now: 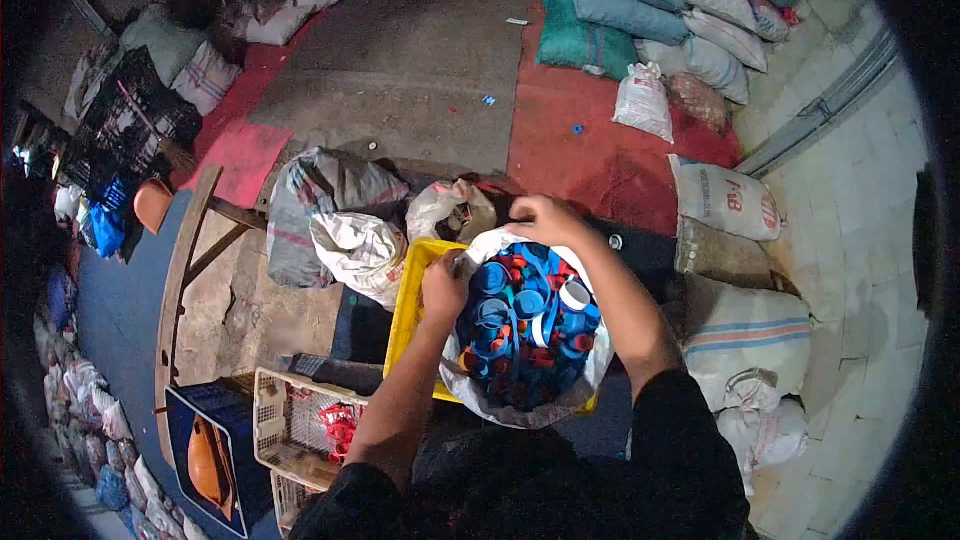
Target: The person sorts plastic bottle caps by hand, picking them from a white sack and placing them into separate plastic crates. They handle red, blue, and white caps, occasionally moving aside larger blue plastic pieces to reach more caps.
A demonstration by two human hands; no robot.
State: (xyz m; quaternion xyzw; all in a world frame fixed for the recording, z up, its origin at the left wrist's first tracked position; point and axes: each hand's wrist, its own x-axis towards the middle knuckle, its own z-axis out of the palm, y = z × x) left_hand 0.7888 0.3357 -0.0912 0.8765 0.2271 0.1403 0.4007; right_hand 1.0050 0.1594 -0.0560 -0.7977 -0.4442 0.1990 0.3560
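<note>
A white sack (478, 398) stands wide open in front of me, inside or against a yellow crate (397, 333). Blue, red and orange plastic caps (529, 305) fill it, with a few white ones among them. My left hand (443, 287) is closed on the sack's left rim, beside the crate wall. At the far rim, my right hand (545, 220) is closed with the sack's edge pinched in its fingers. Just beyond the crate, a smaller open sack (452, 208) and a white sack with a folded-down rim (358, 252) touch each other.
Stacked full sacks (640, 15) line the back right, and more sacks (748, 330) lie along the right wall. A beige basket (290, 410) with red pieces and a dark blue crate (205, 460) stand at lower left. A wooden frame (178, 310) rises behind them.
</note>
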